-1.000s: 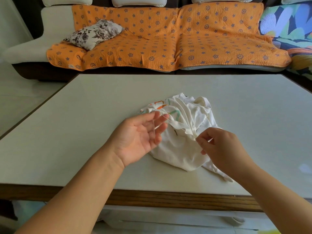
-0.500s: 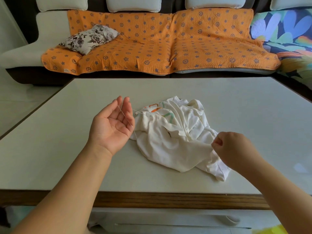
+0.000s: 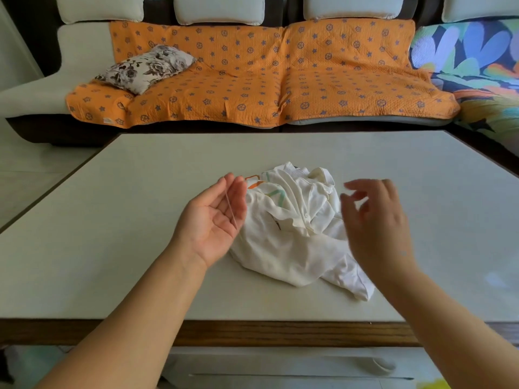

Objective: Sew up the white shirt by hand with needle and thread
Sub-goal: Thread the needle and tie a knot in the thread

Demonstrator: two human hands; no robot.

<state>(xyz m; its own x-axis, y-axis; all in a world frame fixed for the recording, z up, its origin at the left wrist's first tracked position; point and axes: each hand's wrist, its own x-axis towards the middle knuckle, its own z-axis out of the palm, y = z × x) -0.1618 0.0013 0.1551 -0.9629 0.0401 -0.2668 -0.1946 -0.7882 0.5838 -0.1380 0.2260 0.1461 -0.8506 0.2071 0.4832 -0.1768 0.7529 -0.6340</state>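
Note:
The crumpled white shirt (image 3: 292, 242), printed with orange and green marks, lies in a heap on the pale table (image 3: 118, 234). My left hand (image 3: 213, 220) rests palm up against the shirt's left edge, fingers nearly straight. A thin pale strand (image 3: 230, 207), thread or needle, lies across those fingers; I cannot tell which. My right hand (image 3: 373, 220) hovers over the shirt's right side. It is blurred, its fingers are loosely spread, and I see nothing in them.
The table's wooden front edge (image 3: 280, 332) runs below my forearms. Behind the table stands a sofa with an orange patterned cover (image 3: 280, 80), a floral cushion (image 3: 146, 68) and a colourful throw (image 3: 471, 57) at the right.
My right hand has uncurled from a closed pinch by the shirt's lower right corner and lifted up over the shirt. My left hand has stayed palm up beside the shirt.

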